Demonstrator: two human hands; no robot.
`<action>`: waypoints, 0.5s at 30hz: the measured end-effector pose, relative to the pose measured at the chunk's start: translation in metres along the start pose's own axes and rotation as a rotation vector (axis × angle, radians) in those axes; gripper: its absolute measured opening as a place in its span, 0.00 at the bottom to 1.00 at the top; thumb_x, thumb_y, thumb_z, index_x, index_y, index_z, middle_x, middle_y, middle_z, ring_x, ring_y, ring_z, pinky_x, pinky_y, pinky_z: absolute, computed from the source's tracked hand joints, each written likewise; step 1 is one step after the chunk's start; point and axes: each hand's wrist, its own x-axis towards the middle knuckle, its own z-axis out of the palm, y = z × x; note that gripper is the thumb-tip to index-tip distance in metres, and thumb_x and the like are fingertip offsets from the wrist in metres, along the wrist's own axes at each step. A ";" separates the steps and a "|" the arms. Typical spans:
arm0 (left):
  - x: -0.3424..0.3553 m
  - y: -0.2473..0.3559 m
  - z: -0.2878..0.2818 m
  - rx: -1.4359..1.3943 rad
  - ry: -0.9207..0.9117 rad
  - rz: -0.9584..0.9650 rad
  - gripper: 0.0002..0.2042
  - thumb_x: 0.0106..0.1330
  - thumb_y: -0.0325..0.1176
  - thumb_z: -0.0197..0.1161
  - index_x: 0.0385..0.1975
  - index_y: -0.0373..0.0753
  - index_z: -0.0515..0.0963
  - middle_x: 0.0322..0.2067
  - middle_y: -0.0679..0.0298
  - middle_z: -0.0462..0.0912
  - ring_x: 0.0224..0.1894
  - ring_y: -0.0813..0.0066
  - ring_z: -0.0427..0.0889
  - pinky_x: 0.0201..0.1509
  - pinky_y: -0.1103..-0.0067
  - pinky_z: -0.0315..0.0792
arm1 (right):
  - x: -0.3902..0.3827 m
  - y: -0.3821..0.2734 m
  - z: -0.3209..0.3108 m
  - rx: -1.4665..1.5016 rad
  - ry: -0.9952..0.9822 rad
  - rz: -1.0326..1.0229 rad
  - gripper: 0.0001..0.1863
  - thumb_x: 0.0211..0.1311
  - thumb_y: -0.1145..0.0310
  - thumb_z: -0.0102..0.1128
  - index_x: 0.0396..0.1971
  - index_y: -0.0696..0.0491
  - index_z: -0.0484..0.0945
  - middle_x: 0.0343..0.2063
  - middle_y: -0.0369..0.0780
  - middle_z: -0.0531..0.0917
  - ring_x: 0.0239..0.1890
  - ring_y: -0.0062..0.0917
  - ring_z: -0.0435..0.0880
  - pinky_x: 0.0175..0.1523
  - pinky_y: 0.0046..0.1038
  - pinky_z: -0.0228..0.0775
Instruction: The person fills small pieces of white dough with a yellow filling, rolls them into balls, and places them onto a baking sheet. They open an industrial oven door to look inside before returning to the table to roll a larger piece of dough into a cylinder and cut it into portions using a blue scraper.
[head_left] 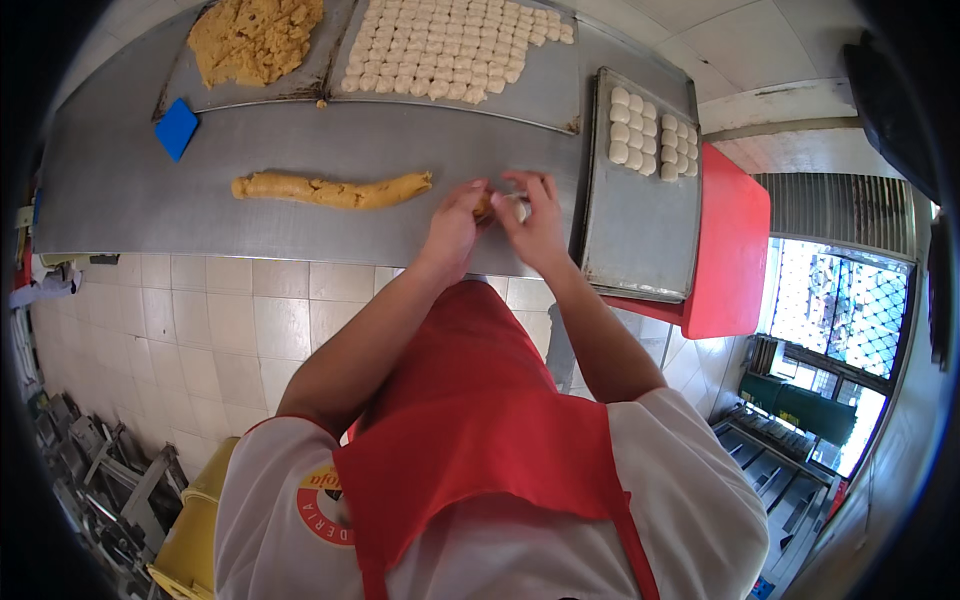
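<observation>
Above the metal table (330, 230), my two hands meet near its front edge. My left hand (457, 228) closes round a small lump of yellow-orange filling (484, 208), mostly covered by the fingers. Curled fingers of my right hand (537, 225) hold a piece of white dough (521, 209) right beside it. Whether the two pieces touch is hidden. Just left of my hands lies a long, cracked roll of yellow-orange filling (335, 191).
A blue scraper (177, 129) lies at left, below a tray bearing a filling mound (255, 40). Many dough pieces (440, 45) sit in rows on another tray. At right, a tray (640, 235) with rounded dough balls (632, 130) rests over a red surface (735, 240).
</observation>
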 end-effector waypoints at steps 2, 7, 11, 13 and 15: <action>0.004 -0.003 0.006 0.097 -0.138 -0.043 0.18 0.82 0.40 0.56 0.62 0.37 0.78 0.54 0.60 0.81 0.56 0.71 0.80 0.65 0.72 0.74 | -0.020 -0.019 -0.017 0.302 -0.084 0.056 0.15 0.65 0.75 0.72 0.51 0.53 0.83 0.51 0.46 0.82 0.51 0.40 0.87 0.51 0.35 0.83; 0.050 -0.008 -0.005 1.224 -0.258 0.569 0.23 0.74 0.39 0.63 0.65 0.38 0.78 0.58 0.57 0.80 0.61 0.62 0.79 0.70 0.65 0.68 | -0.027 0.025 -0.014 -0.101 0.117 -0.007 0.13 0.59 0.72 0.76 0.45 0.53 0.89 0.42 0.39 0.89 0.42 0.35 0.88 0.49 0.39 0.81; 0.046 0.008 0.005 1.882 -0.413 0.749 0.24 0.66 0.37 0.69 0.61 0.37 0.78 0.58 0.54 0.80 0.61 0.52 0.78 0.71 0.57 0.65 | -0.044 0.044 -0.011 -0.087 -0.009 0.076 0.19 0.60 0.66 0.77 0.51 0.52 0.88 0.48 0.39 0.85 0.54 0.41 0.81 0.64 0.44 0.71; 0.051 0.000 -0.009 1.840 -0.480 0.737 0.25 0.63 0.34 0.71 0.60 0.37 0.77 0.56 0.54 0.80 0.60 0.51 0.78 0.71 0.56 0.66 | -0.050 0.042 -0.012 -0.052 0.023 0.090 0.24 0.61 0.64 0.77 0.57 0.51 0.85 0.51 0.41 0.83 0.55 0.43 0.80 0.65 0.43 0.71; 0.046 -0.005 -0.019 1.755 -0.552 0.661 0.25 0.62 0.30 0.73 0.60 0.38 0.76 0.54 0.56 0.80 0.59 0.54 0.80 0.69 0.59 0.70 | -0.056 0.045 -0.014 -0.212 -0.056 0.032 0.30 0.63 0.60 0.77 0.62 0.53 0.80 0.53 0.46 0.81 0.56 0.46 0.79 0.65 0.41 0.72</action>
